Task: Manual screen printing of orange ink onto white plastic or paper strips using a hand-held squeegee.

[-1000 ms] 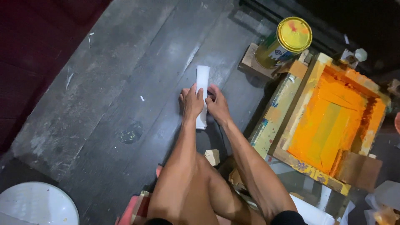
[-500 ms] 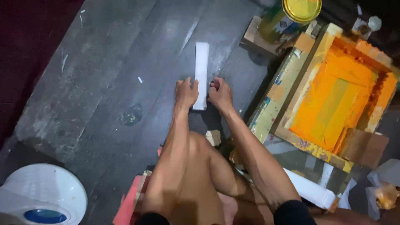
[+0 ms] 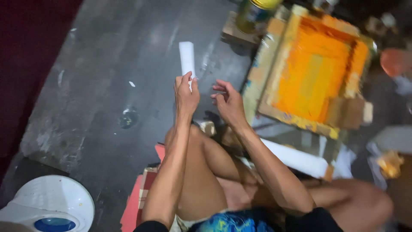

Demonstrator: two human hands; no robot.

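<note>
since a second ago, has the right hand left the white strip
Yes. The right hand has come off the white paper strip, now apart toward the orange printing frame; only the left hand grips it.

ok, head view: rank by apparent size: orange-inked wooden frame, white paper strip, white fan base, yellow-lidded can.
1. orange-inked wooden frame
2. white fan base, cropped and nearer the camera, so unsure
3. white paper strip, held in left hand
4. yellow-lidded can, cropped, so unsure

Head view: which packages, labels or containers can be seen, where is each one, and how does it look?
Paint can: top edge, beside the frame, round, yellow lid, blue-green label.
White strip: held in the left hand, long, plain, no print visible.
Screen frame: right of the right hand, rectangular, orange ink inside.
White round object: bottom left, blue oval patch.
</note>
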